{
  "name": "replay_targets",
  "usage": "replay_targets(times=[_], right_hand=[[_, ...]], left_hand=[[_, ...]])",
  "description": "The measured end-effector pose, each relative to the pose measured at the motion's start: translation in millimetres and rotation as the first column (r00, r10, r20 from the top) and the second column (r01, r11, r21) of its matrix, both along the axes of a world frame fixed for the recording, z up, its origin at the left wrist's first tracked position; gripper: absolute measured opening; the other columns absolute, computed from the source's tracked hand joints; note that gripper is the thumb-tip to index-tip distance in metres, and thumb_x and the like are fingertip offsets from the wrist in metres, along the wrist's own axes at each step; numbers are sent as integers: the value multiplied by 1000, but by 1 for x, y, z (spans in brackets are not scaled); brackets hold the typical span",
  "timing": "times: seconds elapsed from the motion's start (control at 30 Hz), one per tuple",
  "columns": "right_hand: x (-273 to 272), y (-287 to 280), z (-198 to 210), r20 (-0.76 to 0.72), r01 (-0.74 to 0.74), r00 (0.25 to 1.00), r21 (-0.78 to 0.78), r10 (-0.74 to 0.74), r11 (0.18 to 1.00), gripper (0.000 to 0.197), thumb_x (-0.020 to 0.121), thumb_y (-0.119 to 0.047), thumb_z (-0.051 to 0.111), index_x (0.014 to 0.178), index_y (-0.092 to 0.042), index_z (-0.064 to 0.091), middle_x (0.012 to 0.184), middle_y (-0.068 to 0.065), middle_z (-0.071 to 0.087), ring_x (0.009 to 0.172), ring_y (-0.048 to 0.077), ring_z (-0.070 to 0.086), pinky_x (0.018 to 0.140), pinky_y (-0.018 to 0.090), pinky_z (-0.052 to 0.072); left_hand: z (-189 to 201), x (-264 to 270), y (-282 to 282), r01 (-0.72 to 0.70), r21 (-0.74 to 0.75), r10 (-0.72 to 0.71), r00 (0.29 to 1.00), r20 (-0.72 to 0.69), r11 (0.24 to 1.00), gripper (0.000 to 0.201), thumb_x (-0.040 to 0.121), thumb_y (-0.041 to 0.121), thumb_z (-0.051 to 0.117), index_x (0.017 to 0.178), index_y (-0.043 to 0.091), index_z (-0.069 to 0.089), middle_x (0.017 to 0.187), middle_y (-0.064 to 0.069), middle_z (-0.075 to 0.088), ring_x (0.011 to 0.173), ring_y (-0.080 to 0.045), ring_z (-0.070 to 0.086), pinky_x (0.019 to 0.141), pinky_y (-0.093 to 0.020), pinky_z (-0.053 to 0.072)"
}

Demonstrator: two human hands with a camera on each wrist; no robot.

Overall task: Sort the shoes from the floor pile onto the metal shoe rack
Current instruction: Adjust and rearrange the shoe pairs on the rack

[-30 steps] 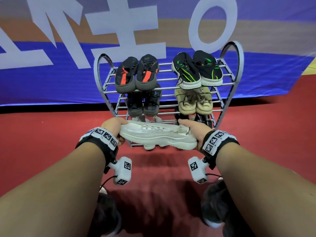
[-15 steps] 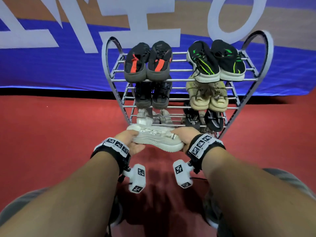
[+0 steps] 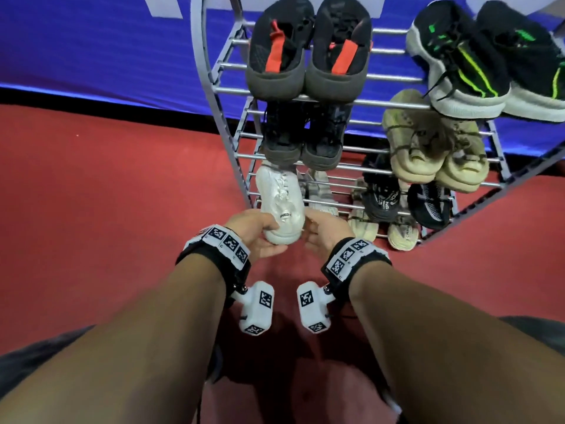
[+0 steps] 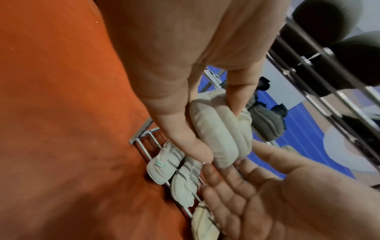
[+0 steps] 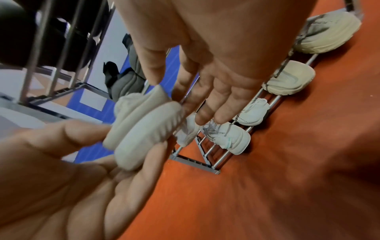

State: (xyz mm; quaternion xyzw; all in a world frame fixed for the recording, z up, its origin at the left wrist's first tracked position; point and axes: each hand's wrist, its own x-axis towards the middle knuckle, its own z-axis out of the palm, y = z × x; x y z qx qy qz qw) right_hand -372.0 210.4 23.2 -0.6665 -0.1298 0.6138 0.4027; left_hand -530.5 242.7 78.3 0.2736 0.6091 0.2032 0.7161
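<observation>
The left hand [image 3: 256, 231] gripped the heel of a white sneaker [image 3: 279, 206], thumb on top near the collar and fingers curled under the sole. The shoe pointed toe-first into the metal shoe rack [image 3: 214, 96], its front already between the lower bars at the rack's left end, its heel hanging out over the red floor [image 3: 107, 209]. A tab at the heel carried dark letters — only "NED" could be read. The right hand [image 3: 325, 234] lay just beside the heel with its fingers straight and spread; from the wrist views [image 5: 205, 91] its fingertips were close against the sole, though actual contact could not be made out.

On the top shelf sat a black pair with red tongues [image 3: 308, 53] and a black pair with green stripes [image 3: 489, 56]. Below them stood a dark pair [image 3: 305, 136] and a tan pair [image 3: 434, 151]. Lower still was a black shoe [image 3: 382, 194] with white lettering on its tongue, too small to read with certainty, beside another black shoe with white markings [image 3: 431, 203]. Pale shoes [image 3: 400, 237] rested on the bottom bars, one with faint print along its heel that could not be made out. Another white shoe [image 3: 318, 191] sat just right of the held one.

Both wrists wore black bands with square black-and-white marker tags [image 3: 226, 243].
</observation>
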Motion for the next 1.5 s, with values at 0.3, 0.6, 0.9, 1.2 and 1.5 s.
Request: replay_targets(times=[0.3,0.6,0.9,1.2,1.5], right_hand=[[-2,69,-64,3,31,1000,-188,-31,982,31,98,-37,64,106,-7,63,92,5,69,86,23,69,86,42,58],[-24,98,-73,-247,135,956,-109,-158,985,40,103,-22,59,140,-6,56,136,9,64,110,18,69,71,27,60],[55,80,-52,-120,394,913,21,-389,919,9,101,-10,47,101,-7,56,125,23,61,91,30,69,77,42,64],[101,34,-48,-287,507,829,24,-480,862,25,92,19,46,98,-3,57,117,26,69,104,40,72,85,51,62],[92,24,-58,-286,462,847,-22,-448,887,32,90,16,54,109,-10,56,109,18,72,92,37,75,77,45,63]], left_hand=[[-60,-39,40,30,29,-30,999,-24,999,55,86,-12,42,131,16,57,125,-16,67,102,-33,70,77,-42,60],[-68,-58,50,-10,-13,10,999,51,1000,66,86,-20,39,133,19,63,123,-19,70,109,-41,68,87,-49,60],[-84,3,66,-146,78,147,989,-12,986,43,85,-17,46,123,2,48,122,-29,64,102,-44,70,79,-53,61],[-125,51,92,-274,119,281,959,-43,954,45,94,-2,60,135,14,48,123,-12,65,99,-28,72,82,-42,63],[-144,42,96,-286,-103,290,957,18,953,10,101,3,56,105,0,65,121,-16,69,104,-21,70,73,-23,61]])
